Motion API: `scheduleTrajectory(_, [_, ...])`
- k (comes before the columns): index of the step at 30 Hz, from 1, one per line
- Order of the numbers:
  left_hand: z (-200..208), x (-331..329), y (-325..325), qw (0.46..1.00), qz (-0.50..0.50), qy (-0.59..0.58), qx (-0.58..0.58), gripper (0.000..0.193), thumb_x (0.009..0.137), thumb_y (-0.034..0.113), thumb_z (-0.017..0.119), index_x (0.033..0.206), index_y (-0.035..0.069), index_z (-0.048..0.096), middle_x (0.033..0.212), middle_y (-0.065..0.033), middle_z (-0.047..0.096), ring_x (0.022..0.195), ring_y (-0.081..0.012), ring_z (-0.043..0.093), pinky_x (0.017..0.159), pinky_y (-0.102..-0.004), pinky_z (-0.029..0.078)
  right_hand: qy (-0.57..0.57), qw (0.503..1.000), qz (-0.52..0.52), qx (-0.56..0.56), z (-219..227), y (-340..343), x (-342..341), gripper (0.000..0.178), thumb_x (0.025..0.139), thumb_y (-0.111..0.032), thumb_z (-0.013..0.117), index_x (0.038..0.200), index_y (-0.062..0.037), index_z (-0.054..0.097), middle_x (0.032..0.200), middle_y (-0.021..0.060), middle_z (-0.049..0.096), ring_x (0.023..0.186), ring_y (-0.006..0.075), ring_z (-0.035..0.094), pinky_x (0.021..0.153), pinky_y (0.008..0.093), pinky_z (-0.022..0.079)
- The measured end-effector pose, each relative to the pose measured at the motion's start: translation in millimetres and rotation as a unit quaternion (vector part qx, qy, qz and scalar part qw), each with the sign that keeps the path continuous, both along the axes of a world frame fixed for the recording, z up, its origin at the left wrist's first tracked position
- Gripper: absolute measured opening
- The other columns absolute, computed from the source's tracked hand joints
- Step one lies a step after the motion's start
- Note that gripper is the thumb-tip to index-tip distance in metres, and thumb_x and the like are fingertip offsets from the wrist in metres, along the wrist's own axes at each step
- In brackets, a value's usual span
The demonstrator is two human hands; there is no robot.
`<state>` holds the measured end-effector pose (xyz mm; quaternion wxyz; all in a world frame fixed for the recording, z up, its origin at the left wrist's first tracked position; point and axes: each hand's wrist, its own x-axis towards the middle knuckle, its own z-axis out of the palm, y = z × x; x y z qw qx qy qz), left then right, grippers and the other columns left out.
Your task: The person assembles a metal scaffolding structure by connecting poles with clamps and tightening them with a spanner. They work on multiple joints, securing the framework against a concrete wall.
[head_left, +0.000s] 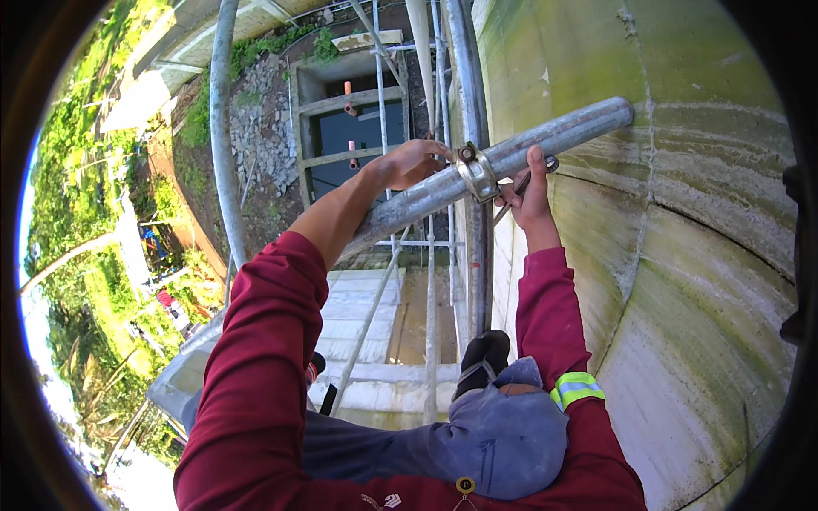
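Observation:
A metal scaffold clamp (477,173) sits around a slanting galvanized pipe (562,136), where it crosses an upright pipe (471,94). My left hand (416,163) reaches over the slanting pipe, its fingers curled against the clamp's left side; some of the fingertips are hidden. On the other side, my right hand (532,204) is closed around a dark metal wrench (515,198), thumb pointing up. The wrench's ring-shaped end (552,163) shows beside the thumb, just right of the clamp. Part of its handle is hidden by my fingers.
A stained concrete wall (699,213) rises close on the right. Another upright pipe (223,128) stands at left, with thinner scaffold tubes (430,324) below. Far down lie a water-filled concrete pit (358,128) and rubble (260,136). My shoe (484,358) is near the upright pipe.

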<state>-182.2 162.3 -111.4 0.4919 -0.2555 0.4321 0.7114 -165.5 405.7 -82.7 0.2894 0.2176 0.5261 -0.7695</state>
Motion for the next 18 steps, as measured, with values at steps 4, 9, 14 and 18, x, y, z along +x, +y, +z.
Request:
scheduleTrajectory(4, [-29, 11, -14, 0.996, -0.026, 0.076, 0.032, 0.038, 0.103, 0.018, 0.05, 0.139, 0.004, 0.049, 0.132, -0.0121, 0.058, 0.115, -0.0201, 0.06, 0.103, -0.0373, 0.047, -0.005, 1.0, 0.006, -0.023, 2, -8, 1, 0.088, 0.076, -0.081, 0.062, 0.122, -0.0063, 0.054, 0.109, 0.0108, 0.065, 0.041, 0.0065, 0.033, 0.044, 0.026, 0.042])
scheduleTrajectory(9, [-24, 6, -11, 0.997, 0.012, 0.024, 0.07, 0.038, 0.104, 0.016, 0.05, 0.14, 0.004, 0.049, 0.134, -0.0108, 0.057, 0.117, -0.0196, 0.059, 0.104, -0.0362, 0.047, -0.008, 1.0, 0.001, -0.01, 0, -3, -1, 0.087, 0.076, -0.081, 0.062, 0.124, -0.0087, 0.053, 0.108, 0.0099, 0.065, 0.041, 0.0066, 0.033, 0.045, 0.0265, 0.042])
scheduleTrajectory(14, [-14, 6, 2, 0.991, -0.076, 0.092, -0.067, 0.036, 0.105, 0.018, 0.05, 0.138, 0.004, 0.052, 0.135, -0.0097, 0.059, 0.118, -0.0195, 0.061, 0.102, -0.036, 0.048, 0.005, 1.0, 0.001, -0.005, -2, -3, 1, 0.087, 0.077, -0.083, 0.059, 0.121, -0.0081, 0.054, 0.106, 0.0087, 0.067, 0.04, 0.0075, 0.035, 0.044, 0.0274, 0.042])
scheduleTrajectory(18, [-22, 9, -8, 0.999, -0.022, 0.045, 0.0, 0.039, 0.106, 0.022, 0.051, 0.14, 0.004, 0.051, 0.132, -0.0103, 0.061, 0.115, -0.018, 0.062, 0.1, -0.0348, 0.049, 0.01, 1.0, -0.009, -0.001, -1, -7, 2, 0.088, 0.077, -0.084, 0.057, 0.119, -0.0071, 0.055, 0.103, 0.0091, 0.069, 0.039, 0.008, 0.036, 0.043, 0.0275, 0.041])
